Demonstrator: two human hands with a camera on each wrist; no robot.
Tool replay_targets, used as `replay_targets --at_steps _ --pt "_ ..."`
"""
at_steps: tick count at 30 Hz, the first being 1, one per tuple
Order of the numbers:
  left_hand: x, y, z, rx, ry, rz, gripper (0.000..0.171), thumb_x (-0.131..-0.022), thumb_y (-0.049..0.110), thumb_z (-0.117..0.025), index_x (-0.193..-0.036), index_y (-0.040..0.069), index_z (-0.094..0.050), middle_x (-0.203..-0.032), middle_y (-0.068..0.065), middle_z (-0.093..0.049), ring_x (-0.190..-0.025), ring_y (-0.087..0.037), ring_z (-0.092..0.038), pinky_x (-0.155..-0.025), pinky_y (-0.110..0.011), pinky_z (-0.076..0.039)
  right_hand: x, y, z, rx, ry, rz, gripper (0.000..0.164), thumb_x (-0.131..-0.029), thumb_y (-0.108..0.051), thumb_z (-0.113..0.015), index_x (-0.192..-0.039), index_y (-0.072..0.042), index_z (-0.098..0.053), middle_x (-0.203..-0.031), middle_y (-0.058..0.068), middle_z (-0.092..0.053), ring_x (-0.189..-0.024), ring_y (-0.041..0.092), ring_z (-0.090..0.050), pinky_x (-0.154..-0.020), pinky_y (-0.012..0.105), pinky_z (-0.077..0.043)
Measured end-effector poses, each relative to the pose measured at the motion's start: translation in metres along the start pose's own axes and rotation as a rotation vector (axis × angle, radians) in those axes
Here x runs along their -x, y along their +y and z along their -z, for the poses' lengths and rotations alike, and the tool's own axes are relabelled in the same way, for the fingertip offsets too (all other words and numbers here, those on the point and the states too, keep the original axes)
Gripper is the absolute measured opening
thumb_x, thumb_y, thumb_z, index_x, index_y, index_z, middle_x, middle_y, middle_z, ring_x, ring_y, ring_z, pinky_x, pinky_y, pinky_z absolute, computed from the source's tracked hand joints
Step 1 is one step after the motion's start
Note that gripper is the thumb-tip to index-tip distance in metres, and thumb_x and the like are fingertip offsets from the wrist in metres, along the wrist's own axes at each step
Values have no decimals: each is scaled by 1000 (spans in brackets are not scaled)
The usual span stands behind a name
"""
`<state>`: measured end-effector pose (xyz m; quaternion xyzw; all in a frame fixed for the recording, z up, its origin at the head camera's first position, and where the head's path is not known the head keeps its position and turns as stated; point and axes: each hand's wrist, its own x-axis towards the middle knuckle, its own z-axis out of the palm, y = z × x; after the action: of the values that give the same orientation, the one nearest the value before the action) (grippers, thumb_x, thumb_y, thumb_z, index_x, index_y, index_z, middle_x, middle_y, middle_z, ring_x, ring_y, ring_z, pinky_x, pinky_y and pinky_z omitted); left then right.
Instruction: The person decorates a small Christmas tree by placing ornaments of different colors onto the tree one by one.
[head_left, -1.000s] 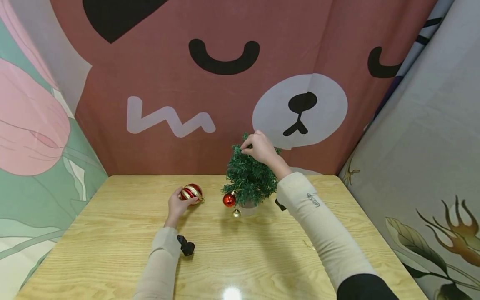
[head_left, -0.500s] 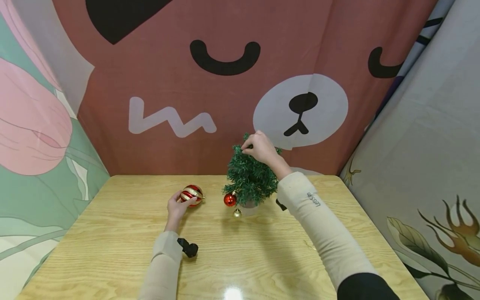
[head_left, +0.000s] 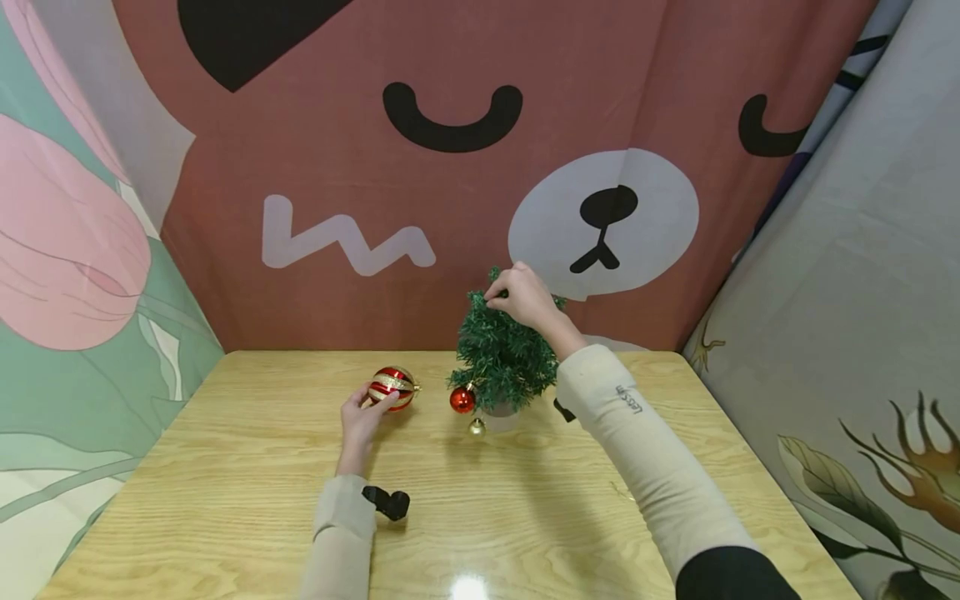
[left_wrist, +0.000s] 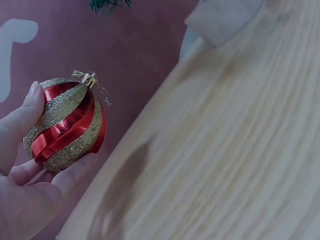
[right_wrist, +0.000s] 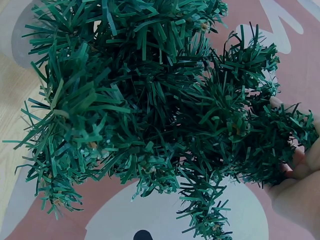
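A red and gold striped Christmas bauble [head_left: 393, 388] is held in my left hand [head_left: 362, 423], left of the small artificial Christmas tree [head_left: 501, 354]. In the left wrist view the thumb and fingers are around the bauble [left_wrist: 67, 122], and its gold cap with glittery string points up and away from the palm. My right hand [head_left: 527, 300] is at the upper part of the tree, pinching a branch; in the right wrist view, green needles [right_wrist: 265, 145] partly hide the fingertips. A shiny red ball [head_left: 462, 400] hangs at the tree's lower left.
A small gold bauble [head_left: 477, 427] is below the red ball, beside the tree's pale pot [head_left: 501, 419]. A thin gold thread [head_left: 621, 492] lies on the wooden table [head_left: 465, 533] near the right forearm. A bear-print curtain [head_left: 337, 308] stands behind the table.
My left hand has shifted slightly right and turned the bauble, so its cap now points more to the right. The right hand keeps its place on the tree.
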<state>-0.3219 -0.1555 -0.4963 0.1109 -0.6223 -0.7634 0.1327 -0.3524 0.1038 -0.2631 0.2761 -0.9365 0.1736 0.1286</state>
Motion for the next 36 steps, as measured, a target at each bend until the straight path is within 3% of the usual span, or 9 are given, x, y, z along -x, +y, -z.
replay_targets --at_steps 2,9,16,23,30,33,34,36 --pt "1 0 -2 22 11 1 66 -71 13 -76 -124 -9 -44 -123 -24 -38 -97 -23 -49 -69 -20 -48 0 0 0 1 -1 -5 12 -81 -14 -66 -91 -9 -72 -94 4 -64 -86 21 -46 -71 33 -41" --pt "-20 -30 1 130 22 26 72 -67 15 -79 -128 -2 -44 -122 -14 -41 -93 -16 -55 -73 -24 -50 -1 1 -2 4 1 -4 12 -82 -15 -65 -91 -10 -72 -93 4 -64 -85 20 -46 -71 33 -41" --pt "-18 -28 1 306 -11 -19 68 -67 5 -78 -126 -5 -45 -119 -18 -42 -93 -24 -57 -75 -32 -50 -1 0 -2 0 5 2 12 -82 -15 -65 -90 -10 -72 -93 4 -64 -85 20 -46 -71 33 -41" --pt "-24 -37 -1 342 -2 -36 68 -63 10 -81 -122 -1 -51 -118 -16 -44 -98 -29 -55 -75 -34 -50 -3 -1 -3 -1 7 4 11 -81 -14 -66 -89 -10 -72 -92 4 -64 -85 20 -46 -72 33 -41" --pt "-32 -42 -4 368 -45 -80 63 -64 12 -81 -121 6 -55 -122 -15 -43 -102 -32 -53 -75 -37 -49 -4 -5 -4 12 1 5 12 -82 -15 -65 -90 -10 -72 -93 3 -65 -85 20 -46 -73 33 -40" --pt "-36 -41 -6 367 -68 -112 60 -67 11 -78 -122 5 -54 -122 -16 -43 -101 -32 -54 -76 -38 -49 -5 -5 -4 15 3 2 12 -82 -16 -65 -90 -11 -72 -93 3 -65 -85 20 -46 -73 33 -41" --pt "-25 -26 -8 393 -94 -121 59 -69 7 -77 -122 3 -53 -122 -17 -44 -101 -33 -55 -75 -38 -49 -5 -5 -4 15 3 1 12 -82 -16 -65 -90 -11 -72 -93 3 -65 -85 20 -46 -72 33 -41" --pt "-16 -12 -12 409 -117 -145 56 -72 4 -74 -123 0 -51 -120 -19 -45 -98 -31 -56 -74 -37 -50 -5 -5 -4 14 3 -1 12 -82 -16 -65 -90 -11 -72 -93 3 -65 -85 20 -46 -72 32 -41"
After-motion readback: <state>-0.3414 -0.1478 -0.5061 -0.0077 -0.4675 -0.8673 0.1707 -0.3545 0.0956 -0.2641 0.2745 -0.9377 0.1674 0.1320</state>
